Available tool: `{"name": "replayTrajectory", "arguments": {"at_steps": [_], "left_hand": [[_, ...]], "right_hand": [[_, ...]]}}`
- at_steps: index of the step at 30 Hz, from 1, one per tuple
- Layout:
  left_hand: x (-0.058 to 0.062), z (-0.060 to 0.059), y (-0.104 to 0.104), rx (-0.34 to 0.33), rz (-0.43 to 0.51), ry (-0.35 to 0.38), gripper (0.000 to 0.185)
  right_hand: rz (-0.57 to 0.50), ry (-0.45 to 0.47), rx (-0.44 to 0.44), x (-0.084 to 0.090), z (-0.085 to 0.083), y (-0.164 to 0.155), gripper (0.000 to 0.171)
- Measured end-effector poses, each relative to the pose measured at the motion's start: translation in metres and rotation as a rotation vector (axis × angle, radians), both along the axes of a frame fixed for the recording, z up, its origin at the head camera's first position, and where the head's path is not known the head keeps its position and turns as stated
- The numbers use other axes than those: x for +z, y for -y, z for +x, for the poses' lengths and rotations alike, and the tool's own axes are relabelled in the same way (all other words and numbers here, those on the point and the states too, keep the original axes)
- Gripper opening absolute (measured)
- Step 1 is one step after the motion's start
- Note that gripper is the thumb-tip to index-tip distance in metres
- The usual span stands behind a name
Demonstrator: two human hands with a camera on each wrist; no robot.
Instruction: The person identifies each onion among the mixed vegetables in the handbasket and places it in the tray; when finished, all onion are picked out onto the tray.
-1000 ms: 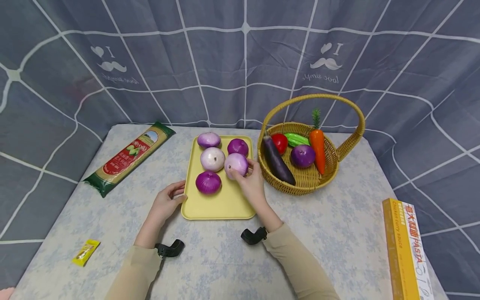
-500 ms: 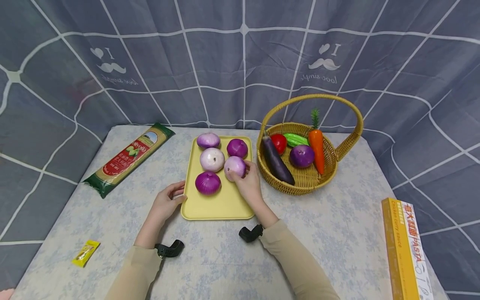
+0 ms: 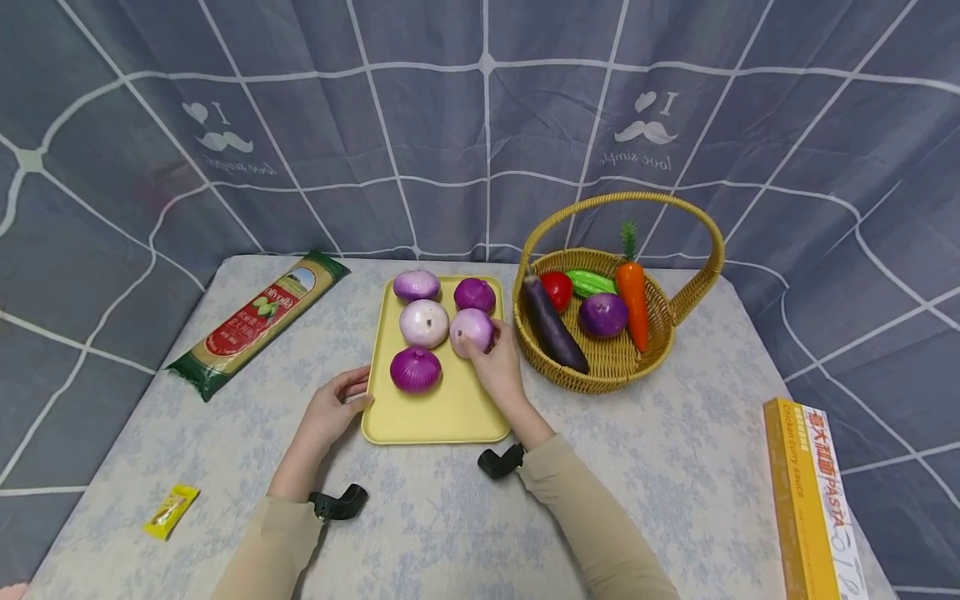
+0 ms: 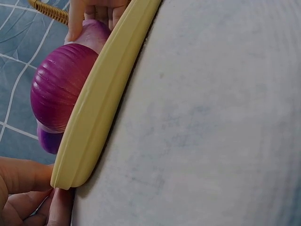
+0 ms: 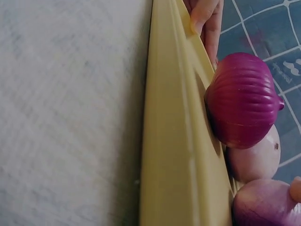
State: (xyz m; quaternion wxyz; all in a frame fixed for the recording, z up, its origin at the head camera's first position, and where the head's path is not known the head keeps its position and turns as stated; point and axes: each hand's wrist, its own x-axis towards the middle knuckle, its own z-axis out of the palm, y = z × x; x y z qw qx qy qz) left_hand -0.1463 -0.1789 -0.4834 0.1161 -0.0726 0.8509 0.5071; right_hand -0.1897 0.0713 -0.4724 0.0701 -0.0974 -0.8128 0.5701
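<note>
A yellow tray (image 3: 450,417) holds several red onions. My right hand (image 3: 489,348) grips a pale onion (image 3: 472,330) at the tray's right side, next to a whitish onion (image 3: 423,322) and a dark onion (image 3: 416,369). My left hand (image 3: 358,392) pinches the tray's left front edge. In the left wrist view the tray rim (image 4: 103,103) runs past the dark onion (image 4: 61,87), with my fingers (image 4: 23,188) at its corner. The right wrist view shows the tray (image 5: 178,141), the dark onion (image 5: 242,113) and the held onion (image 5: 263,205).
A wicker basket (image 3: 622,371) just right of the tray holds an eggplant (image 3: 553,325), tomato, cucumber, carrot (image 3: 633,300) and a purple onion. A spaghetti packet (image 3: 258,321) lies at back left, a yellow sachet (image 3: 171,510) at front left, a pasta box (image 3: 813,500) at front right.
My right hand has shifted slightly left, staying on the pale onion, which rests in the same spot on the tray. The left hand has kept its hold.
</note>
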Motion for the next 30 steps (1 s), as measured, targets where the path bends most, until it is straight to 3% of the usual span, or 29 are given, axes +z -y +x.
{"name": "replayTrajectory", "arguments": {"at_steps": [9, 18, 25, 30], "left_hand": [[-0.001, 0.001, 0.0, 0.005, 0.006, 0.004, 0.052], [-0.002, 0.0, -0.002, 0.011, 0.022, 0.007, 0.052], [-0.002, 0.0, -0.002, 0.018, 0.018, 0.014, 0.051], [-0.001, 0.0, -0.002, 0.02, 0.019, 0.016, 0.052]], "right_hand": [[0.052, 0.033, 0.019, 0.002, -0.002, -0.003, 0.065], [0.154, 0.026, 0.039, 0.007, 0.008, -0.004, 0.076], [0.235, -0.05, 0.066, 0.018, 0.02, -0.008, 0.068], [0.233, -0.073, 0.113, 0.035, 0.031, -0.015, 0.06]]}}
